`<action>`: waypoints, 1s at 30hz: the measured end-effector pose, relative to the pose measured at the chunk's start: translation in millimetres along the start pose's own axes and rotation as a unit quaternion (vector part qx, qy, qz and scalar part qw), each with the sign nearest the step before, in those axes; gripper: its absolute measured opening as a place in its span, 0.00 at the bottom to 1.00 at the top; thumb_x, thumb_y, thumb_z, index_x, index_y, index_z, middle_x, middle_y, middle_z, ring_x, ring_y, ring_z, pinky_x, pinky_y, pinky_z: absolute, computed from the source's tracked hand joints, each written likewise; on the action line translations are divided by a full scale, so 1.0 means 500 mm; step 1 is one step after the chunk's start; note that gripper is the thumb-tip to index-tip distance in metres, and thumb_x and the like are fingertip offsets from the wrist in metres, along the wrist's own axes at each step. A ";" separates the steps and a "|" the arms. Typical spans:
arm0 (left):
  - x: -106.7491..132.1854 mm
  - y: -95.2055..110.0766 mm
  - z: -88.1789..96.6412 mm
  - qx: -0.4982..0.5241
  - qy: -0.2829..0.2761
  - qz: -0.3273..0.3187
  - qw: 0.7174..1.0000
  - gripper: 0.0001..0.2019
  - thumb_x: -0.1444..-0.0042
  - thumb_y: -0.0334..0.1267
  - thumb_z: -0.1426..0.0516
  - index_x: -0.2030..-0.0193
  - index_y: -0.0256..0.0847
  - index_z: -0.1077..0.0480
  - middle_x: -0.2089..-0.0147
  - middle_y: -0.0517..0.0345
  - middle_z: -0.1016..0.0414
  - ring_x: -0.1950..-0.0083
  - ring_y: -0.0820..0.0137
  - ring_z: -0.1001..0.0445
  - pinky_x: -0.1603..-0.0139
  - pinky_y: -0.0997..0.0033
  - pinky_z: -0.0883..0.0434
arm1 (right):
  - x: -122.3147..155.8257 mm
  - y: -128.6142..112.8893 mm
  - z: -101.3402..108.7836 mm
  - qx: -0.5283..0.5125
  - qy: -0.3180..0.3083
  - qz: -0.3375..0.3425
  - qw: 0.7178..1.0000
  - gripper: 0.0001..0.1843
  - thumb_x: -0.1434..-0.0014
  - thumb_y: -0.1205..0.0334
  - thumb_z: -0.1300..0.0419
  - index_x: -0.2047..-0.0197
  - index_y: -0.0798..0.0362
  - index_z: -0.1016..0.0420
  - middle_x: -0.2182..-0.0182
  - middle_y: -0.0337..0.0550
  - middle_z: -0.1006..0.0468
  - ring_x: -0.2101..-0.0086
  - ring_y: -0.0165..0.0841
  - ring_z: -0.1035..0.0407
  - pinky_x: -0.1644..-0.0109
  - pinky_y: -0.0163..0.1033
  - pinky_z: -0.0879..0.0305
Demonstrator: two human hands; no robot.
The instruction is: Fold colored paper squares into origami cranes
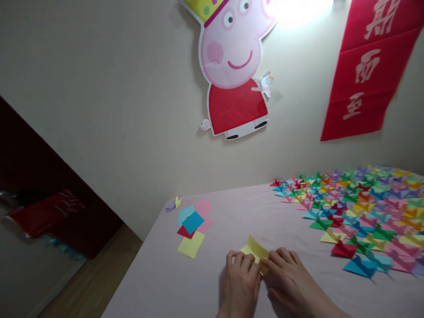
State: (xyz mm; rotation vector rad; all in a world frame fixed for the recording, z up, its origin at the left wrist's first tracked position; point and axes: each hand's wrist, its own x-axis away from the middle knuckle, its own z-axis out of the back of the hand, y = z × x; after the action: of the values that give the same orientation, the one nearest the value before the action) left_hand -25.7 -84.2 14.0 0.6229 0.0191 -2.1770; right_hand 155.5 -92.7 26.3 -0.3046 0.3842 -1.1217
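Left hand: the left hand lay knuckles up on the table, fingers curled, fingertips holding down the near left edge of the yellow paper sheet.
Right hand: the right hand came in from the lower right, fingers bent and close together, gripping the sheet's near right corner; whether it pinched or only pressed could not be told.
Paper: partly folded, it lay flat on the pink tablecloth just beyond both sets of fingertips, one flap raised slightly towards the wall.
Doing it well: the fold probably called for edges matched first, one hand pinning the sheet while the other ran the crease outward from the middle, so the layers would not slip.
Pose: the hands were side by side, nearly touching, wrists low, forearms leaving the bottom edge of the view.
Nearby left: a loose pile of coloured paper squares, with two small folded pieces behind it.
Nearby right: rows of folded paper cranes covered the cloth.
Wall: a cartoon pig cut-out and a red banner.
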 end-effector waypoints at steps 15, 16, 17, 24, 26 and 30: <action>0.008 -0.019 0.024 0.109 -0.007 0.199 0.974 0.08 0.43 0.26 0.45 0.63 0.44 0.30 0.63 0.60 0.24 0.59 0.66 0.26 0.57 0.67 0.28 | -0.073 0.062 0.030 -0.132 -0.020 0.011 0.991 0.16 0.35 0.56 0.47 0.72 0.49 0.25 0.69 0.43 0.21 0.61 0.39 0.32 0.54 0.43 0.38; 0.008 -0.019 0.021 0.091 -0.002 0.200 0.976 0.08 0.42 0.26 0.46 0.60 0.44 0.30 0.60 0.58 0.24 0.58 0.65 0.26 0.56 0.66 0.28 | -0.079 0.062 0.026 -0.129 -0.017 -0.019 0.991 0.16 0.36 0.56 0.47 0.72 0.50 0.25 0.70 0.44 0.22 0.63 0.39 0.31 0.56 0.42 0.38; 0.010 -0.019 0.016 0.067 0.006 0.191 0.979 0.11 0.41 0.27 0.46 0.55 0.43 0.30 0.56 0.54 0.24 0.55 0.64 0.26 0.54 0.64 0.28 | -0.085 0.060 0.023 -0.122 -0.015 -0.050 0.991 0.15 0.38 0.57 0.47 0.72 0.51 0.25 0.71 0.44 0.23 0.64 0.38 0.31 0.58 0.41 0.38; 0.055 -0.021 -0.058 -0.091 0.013 -0.034 0.995 0.34 0.39 0.59 0.45 0.34 0.37 0.38 0.37 0.48 0.30 0.40 0.55 0.32 0.46 0.58 0.31 | -0.116 0.049 0.015 -0.086 -0.036 -0.121 0.988 0.09 0.44 0.63 0.45 0.68 0.51 0.23 0.70 0.44 0.25 0.65 0.38 0.30 0.61 0.39 0.39; 0.067 -0.023 -0.080 -0.108 0.000 -0.040 0.993 0.38 0.41 0.65 0.48 0.34 0.36 0.37 0.38 0.49 0.29 0.40 0.56 0.32 0.47 0.58 0.32 | -0.119 0.049 0.011 -0.083 -0.032 -0.123 0.988 0.09 0.44 0.63 0.45 0.68 0.51 0.23 0.70 0.44 0.25 0.65 0.38 0.30 0.61 0.39 0.39; 0.079 -0.027 -0.098 -0.115 -0.032 -0.025 0.992 0.39 0.41 0.68 0.49 0.34 0.39 0.36 0.37 0.49 0.29 0.41 0.55 0.31 0.47 0.56 0.33 | -0.117 0.054 0.001 -0.075 -0.016 -0.130 0.989 0.10 0.43 0.62 0.45 0.69 0.51 0.23 0.70 0.44 0.25 0.66 0.39 0.30 0.61 0.40 0.40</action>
State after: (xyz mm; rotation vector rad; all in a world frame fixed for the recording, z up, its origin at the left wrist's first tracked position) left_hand -35.1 -93.5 -49.0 0.4241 0.2508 -2.2016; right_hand 155.0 -28.2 23.7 -0.5170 0.4089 -1.3440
